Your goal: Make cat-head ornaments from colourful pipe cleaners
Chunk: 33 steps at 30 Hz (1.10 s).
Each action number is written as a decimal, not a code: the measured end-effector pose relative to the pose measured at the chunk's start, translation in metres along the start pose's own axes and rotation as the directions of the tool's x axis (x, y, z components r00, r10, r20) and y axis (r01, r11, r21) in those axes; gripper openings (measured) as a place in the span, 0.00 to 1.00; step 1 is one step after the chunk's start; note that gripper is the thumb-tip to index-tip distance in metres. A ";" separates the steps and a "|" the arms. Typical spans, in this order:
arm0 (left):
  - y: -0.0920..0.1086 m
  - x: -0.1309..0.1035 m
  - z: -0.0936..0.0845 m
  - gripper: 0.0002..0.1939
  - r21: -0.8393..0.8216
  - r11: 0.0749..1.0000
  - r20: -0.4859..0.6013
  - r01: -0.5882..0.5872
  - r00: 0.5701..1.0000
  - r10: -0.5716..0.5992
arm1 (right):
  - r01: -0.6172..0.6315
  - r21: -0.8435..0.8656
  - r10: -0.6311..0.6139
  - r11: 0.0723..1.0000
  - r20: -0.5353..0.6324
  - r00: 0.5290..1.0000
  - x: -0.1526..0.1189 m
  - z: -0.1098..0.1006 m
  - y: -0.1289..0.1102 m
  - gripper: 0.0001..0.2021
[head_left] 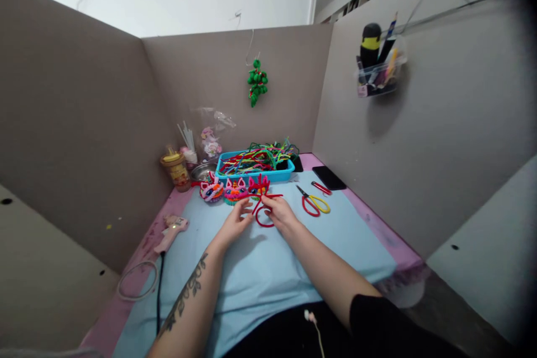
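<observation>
Above the middle of the blue cloth, my right hand (280,213) pinches a red fuzzy wire (264,226), which is bent into a loop with several ends sticking out at its top. My left hand (238,220) is at the left side of the wire, its fingers bent near one of the ends; whether they grip it is too small to tell. Just beyond my hands stand several colourful fuzzy wire figures (235,192) with pointed ears, side by side. To the right of my right hand lie red and yellow scissors (314,203).
A blue tray (255,177) of coloured wires stands at the back. At right are a black phone (329,178) and a small red tool (321,188). A cup (177,170) and a pink glue gun (172,232) with its cord are at left. Grey partitions surround the table.
</observation>
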<state>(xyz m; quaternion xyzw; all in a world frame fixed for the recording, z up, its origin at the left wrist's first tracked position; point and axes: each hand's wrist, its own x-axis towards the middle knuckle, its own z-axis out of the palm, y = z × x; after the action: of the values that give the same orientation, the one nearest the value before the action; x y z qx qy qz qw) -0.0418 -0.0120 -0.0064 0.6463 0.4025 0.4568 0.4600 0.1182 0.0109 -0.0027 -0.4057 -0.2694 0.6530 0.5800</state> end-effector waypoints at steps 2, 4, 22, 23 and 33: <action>0.002 0.002 -0.003 0.28 -0.097 0.995 -0.049 -0.008 0.999 0.003 | 0.019 -0.028 -0.018 0.999 0.040 0.999 -0.001 0.000 0.002 0.14; 0.005 0.003 -0.005 0.29 -0.153 0.988 -0.100 0.005 0.995 -0.020 | 0.024 -0.060 -0.018 0.998 0.101 0.995 -0.003 0.002 0.004 0.13; -0.006 0.007 -0.009 0.22 -0.060 0.989 -0.313 0.136 0.938 -0.148 | 0.200 -0.370 -0.087 0.907 0.302 0.949 -0.006 0.004 0.021 0.11; -0.005 0.006 -0.008 0.22 -0.054 0.988 -0.310 0.144 0.938 -0.153 | 0.222 -0.393 -0.100 0.892 0.306 0.947 -0.006 0.004 0.021 0.11; -0.005 0.006 -0.005 0.19 -0.071 0.989 -0.446 0.130 0.882 -0.148 | 0.382 -0.501 -0.181 0.776 0.402 0.898 -0.012 0.009 0.028 0.07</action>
<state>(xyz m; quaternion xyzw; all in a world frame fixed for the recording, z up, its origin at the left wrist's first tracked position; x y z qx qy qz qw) -0.0459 -0.0037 -0.0093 0.4832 0.5344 0.5676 0.3985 0.0956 -0.0047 -0.0184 -0.3985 -0.6033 0.5054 0.4709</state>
